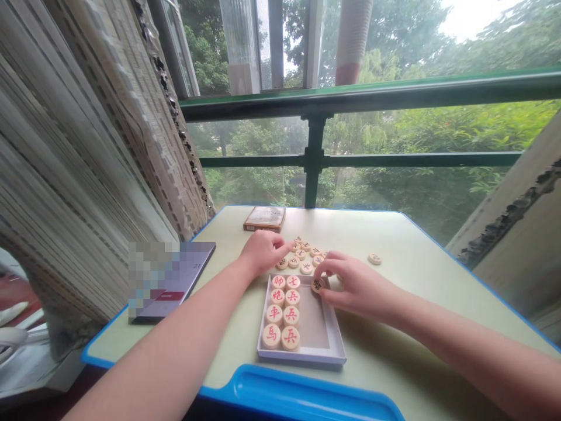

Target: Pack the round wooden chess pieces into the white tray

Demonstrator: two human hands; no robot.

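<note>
A shallow white box tray (326, 342) lies on the table in front of me, with several round wooden chess pieces (283, 313) bearing red characters laid in two columns on its left side. My right hand (355, 286) pinches a piece with a dark character (318, 285) over the tray's far edge. My left hand (263, 251) rests curled beside a loose heap of pieces (304, 257) just beyond the tray, its fingertips touching the heap. One stray piece (374, 258) lies alone to the right.
The pale green table has a blue rim (280, 389). A small brown box (265, 218) sits at the far edge, a dark booklet (169, 280) at the left. Bamboo blinds hang on the left, and a green railing (315, 158) and window stand behind.
</note>
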